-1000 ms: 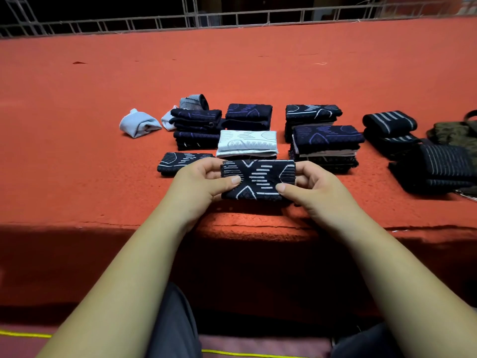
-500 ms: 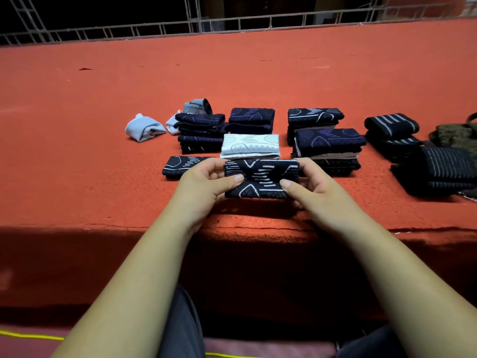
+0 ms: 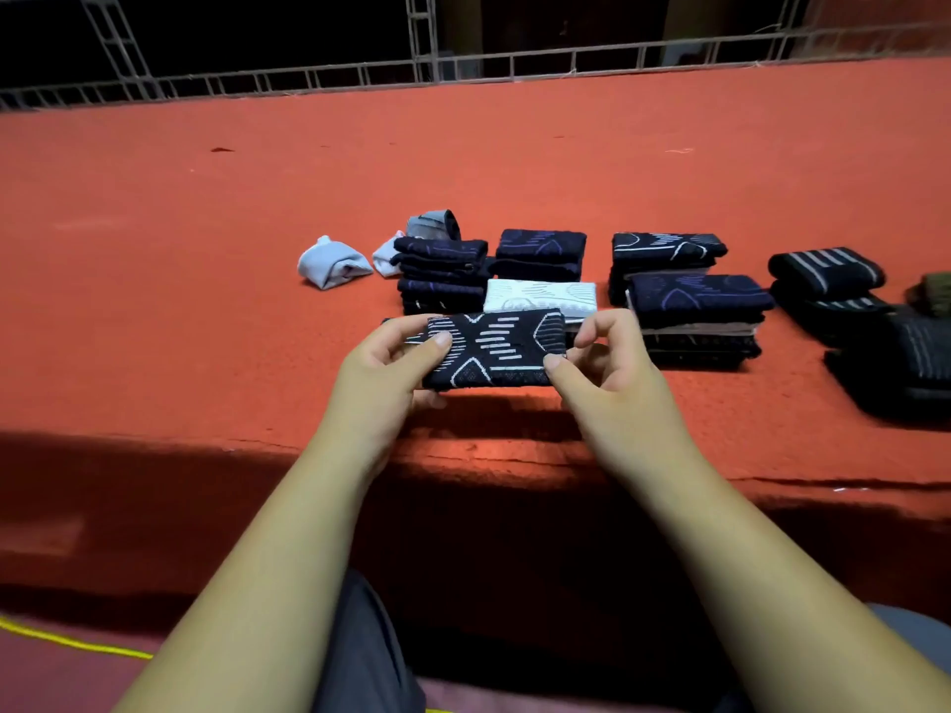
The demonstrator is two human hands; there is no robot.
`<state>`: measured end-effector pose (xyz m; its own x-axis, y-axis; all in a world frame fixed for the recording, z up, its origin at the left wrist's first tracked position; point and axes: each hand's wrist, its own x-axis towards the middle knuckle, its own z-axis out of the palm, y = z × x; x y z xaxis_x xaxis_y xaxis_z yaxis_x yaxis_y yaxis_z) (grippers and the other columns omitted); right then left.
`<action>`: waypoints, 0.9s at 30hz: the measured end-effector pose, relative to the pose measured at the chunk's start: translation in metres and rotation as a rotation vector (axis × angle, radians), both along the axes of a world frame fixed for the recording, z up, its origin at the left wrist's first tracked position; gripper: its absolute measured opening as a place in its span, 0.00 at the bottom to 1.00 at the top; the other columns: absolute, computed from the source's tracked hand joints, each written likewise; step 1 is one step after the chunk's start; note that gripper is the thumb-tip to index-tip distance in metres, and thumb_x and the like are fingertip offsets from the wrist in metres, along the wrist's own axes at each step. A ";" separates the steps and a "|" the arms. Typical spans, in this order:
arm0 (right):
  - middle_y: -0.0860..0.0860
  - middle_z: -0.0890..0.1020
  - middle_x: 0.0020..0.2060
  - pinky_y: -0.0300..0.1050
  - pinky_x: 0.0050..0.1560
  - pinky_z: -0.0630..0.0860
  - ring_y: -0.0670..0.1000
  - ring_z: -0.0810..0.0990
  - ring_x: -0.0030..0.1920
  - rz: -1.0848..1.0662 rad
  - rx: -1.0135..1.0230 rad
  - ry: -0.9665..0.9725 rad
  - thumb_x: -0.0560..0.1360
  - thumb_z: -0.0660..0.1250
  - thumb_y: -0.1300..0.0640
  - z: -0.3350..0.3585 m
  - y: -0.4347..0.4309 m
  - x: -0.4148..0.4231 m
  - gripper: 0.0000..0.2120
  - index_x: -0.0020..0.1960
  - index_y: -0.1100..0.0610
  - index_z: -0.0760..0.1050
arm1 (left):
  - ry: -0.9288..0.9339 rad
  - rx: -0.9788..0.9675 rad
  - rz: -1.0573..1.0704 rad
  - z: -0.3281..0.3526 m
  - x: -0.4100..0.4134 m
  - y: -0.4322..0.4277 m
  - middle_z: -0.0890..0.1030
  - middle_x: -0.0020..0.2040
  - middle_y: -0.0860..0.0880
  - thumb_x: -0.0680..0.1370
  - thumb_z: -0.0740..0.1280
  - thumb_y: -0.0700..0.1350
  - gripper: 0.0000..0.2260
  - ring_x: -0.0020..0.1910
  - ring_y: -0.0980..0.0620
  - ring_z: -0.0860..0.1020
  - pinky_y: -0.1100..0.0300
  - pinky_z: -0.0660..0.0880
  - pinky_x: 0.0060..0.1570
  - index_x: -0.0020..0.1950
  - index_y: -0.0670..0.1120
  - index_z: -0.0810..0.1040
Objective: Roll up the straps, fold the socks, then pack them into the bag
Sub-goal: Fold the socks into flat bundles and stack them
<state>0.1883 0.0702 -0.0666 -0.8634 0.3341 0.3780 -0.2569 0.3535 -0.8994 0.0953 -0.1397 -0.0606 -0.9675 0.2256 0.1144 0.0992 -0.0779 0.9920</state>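
A folded black sock with white line patterns (image 3: pixel 494 349) hangs just above the red carpet, held at both ends. My left hand (image 3: pixel 391 367) grips its left end, thumb on top. Its right end is pinched by my right hand (image 3: pixel 607 362) between thumb and fingers. Behind it lie a folded white sock (image 3: pixel 540 295) and stacks of folded dark socks (image 3: pixel 442 275) (image 3: pixel 540 254) (image 3: pixel 694 311) (image 3: pixel 664 252). Rolled black striped straps (image 3: pixel 823 270) lie at the right. A dark olive bag (image 3: pixel 934 293) shows at the right edge, mostly cut off.
A light grey balled sock (image 3: pixel 332 262) and a grey roll (image 3: pixel 432 224) lie at the left of the stacks. More dark striped pieces (image 3: pixel 905 362) sit at the far right. The carpet's front edge (image 3: pixel 463 445) drops off below my hands. A metal railing (image 3: pixel 463 69) runs along the back.
Both hands have lifted the patterned sock slightly and carried it away from me, toward the white sock. My right fingers have shifted to a pinch at its right end.
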 end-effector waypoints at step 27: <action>0.55 0.81 0.67 0.46 0.72 0.69 0.55 0.77 0.69 0.055 0.438 -0.234 0.83 0.65 0.56 -0.013 -0.081 -0.084 0.32 0.85 0.49 0.60 | 0.247 -0.252 0.265 -0.025 -0.088 -0.055 0.85 0.63 0.52 0.79 0.73 0.38 0.13 0.61 0.57 0.83 0.50 0.78 0.68 0.63 0.49 0.86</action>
